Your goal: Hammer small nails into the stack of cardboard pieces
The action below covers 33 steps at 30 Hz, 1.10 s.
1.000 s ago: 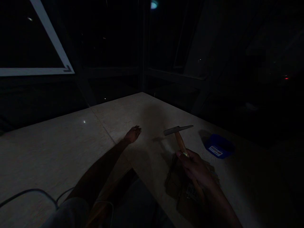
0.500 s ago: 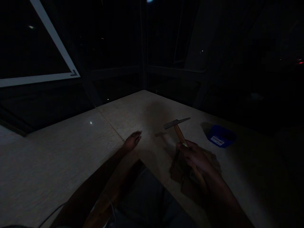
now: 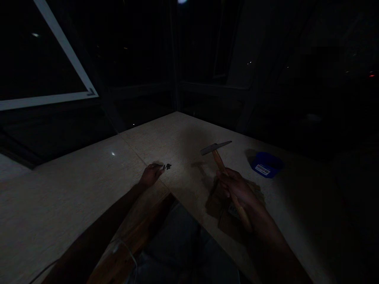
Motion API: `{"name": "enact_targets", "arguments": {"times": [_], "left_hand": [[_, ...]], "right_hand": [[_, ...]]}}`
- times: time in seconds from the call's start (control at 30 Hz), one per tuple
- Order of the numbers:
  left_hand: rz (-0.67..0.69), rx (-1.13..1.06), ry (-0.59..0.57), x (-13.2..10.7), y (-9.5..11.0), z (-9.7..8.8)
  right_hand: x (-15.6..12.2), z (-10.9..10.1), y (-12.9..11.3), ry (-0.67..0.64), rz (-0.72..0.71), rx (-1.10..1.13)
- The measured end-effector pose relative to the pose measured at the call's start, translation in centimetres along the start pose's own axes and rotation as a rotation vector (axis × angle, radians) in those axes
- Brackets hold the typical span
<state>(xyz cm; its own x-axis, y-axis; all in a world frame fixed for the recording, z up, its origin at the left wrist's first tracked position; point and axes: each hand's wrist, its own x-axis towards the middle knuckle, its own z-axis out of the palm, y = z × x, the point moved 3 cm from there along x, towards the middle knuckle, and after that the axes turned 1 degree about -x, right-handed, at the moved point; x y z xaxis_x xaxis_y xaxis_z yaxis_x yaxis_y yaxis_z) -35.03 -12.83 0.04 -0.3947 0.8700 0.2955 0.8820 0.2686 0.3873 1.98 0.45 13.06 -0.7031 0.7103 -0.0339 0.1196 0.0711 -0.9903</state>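
Observation:
The scene is very dark. My right hand [image 3: 237,191] is wrapped round the wooden handle of a small hammer [image 3: 215,147], whose metal head is raised a little above the pale table [image 3: 89,177]. My left hand [image 3: 151,174] rests on the table to the left, fingers curled near a few small dark bits [image 3: 167,166] that lie just beyond its fingertips. Whether it pinches one of them I cannot make out. Under my right hand lies a brownish flat piece [image 3: 220,205].
A blue tub with a white label [image 3: 265,164] stands on the table to the right of the hammer. Dark window frames with a pale slanted bar [image 3: 59,39] rise behind the table's far corner. My lap fills the notch at the table's near edge.
My left hand has drawn back toward me and curled, uncovering small dark bits on the table. The hammer has stayed raised in my right hand and drifted slightly left.

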Motion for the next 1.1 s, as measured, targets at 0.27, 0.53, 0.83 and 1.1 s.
{"name": "enact_targets", "arguments": {"times": [0.27,0.53,0.83,1.1], "left_hand": [[-0.038,0.061,-0.045,1.4,-0.1,0.4],[-0.112,0.015,0.008,0.8,0.5,-0.5],[-0.254,-0.187,0.195,0.4,3.3,-2.1],[-0.274,-0.84,0.026,2.2,13.3,-2.1]], "right_hand": [[0.2,-1.2,0.2,0.055,-0.078,-0.079],[0.3,-1.9,0.1,0.096,-0.117,-0.033],[0.4,-3.3,0.4,0.136,-0.212,-0.044],[-1.0,-6.6,-0.9,0.235,-0.238,-0.072]]}}
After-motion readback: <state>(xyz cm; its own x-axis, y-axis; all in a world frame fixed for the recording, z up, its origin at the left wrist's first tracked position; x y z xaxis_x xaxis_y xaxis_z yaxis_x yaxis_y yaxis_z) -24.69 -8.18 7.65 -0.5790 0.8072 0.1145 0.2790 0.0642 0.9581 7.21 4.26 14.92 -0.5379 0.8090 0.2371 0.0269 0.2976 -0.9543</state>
